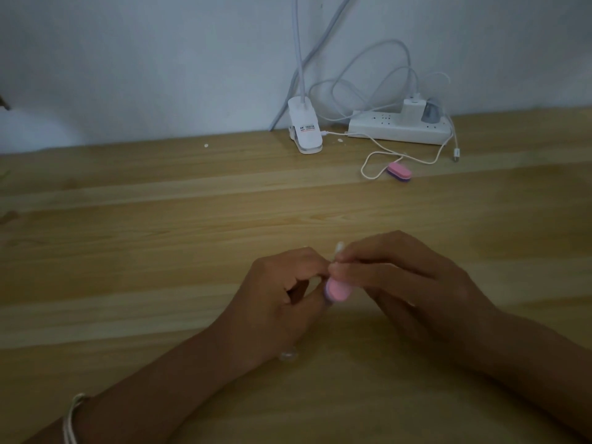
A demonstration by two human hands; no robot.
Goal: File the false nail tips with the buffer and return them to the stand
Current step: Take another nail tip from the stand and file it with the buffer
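**Tip & buffer meet btw my hands**

Tip pokes up just above my R hand's index and thumb ends, which look pinched together on its lower part; blur hides the exact contact. Buffer sits right below, pink face up, touching the underside of my R thumb. Its left end is in the gap btw index and thumb of my L hand, which seem curled onto it. So, as far as I can tell, L grips the buffer and R grips the tip.

Both hands are mid-table, fingertips touching, knuckles up. Forearms come in from the near corners, and a thin bracelet is on my L wrist.

A small clear piece lies on the wood by my L wrist. A 2nd buffer is far right, beside a cable loop. Clip lamp and power strip are at the far edge by the wall.
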